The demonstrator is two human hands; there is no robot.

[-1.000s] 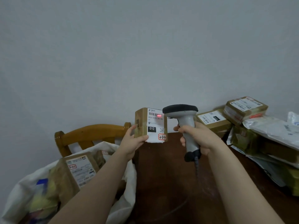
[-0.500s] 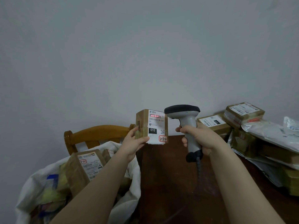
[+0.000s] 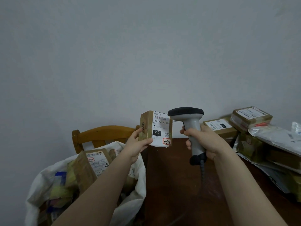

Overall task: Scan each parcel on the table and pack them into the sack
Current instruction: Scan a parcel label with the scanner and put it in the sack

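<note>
Two bare hands are raised above the near edge of a dark wooden table (image 3: 179, 176), each gripping one item. Left hand (image 3: 136, 146): thumb on the lower front edge and fingers on the left side face of a small brown cardboard parcel (image 3: 146, 128), pinching it upright in the air, clear of the table. Its white shipping label (image 3: 161, 129) faces the camera and shows a barcode along the top, the printed code "010-010-L30-551", a black block marked "010", a small QR code and a red-bordered handwritten tag at the lower right corner. Right hand (image 3: 206, 141): fingers wrapped closed around the grey handle of a handheld barcode scanner (image 3: 190, 126). The scanner's black-topped head sits just beside the parcel's right edge, level with the barcode; whether they touch cannot be told. A coiled cable (image 3: 202, 173) drops from the handle base toward the table.

Left of the table stands an open white sack (image 3: 138, 176), with several packed items inside, the uppermost being a labelled brown box (image 3: 91, 163). A wooden chair back (image 3: 101, 132) rises behind the sack. At the right end of the table lies a pile of unpacked parcels (image 3: 250, 118): taped brown boxes stacked at the rear, grey plastic mailer bags (image 3: 276, 136) in front
</note>
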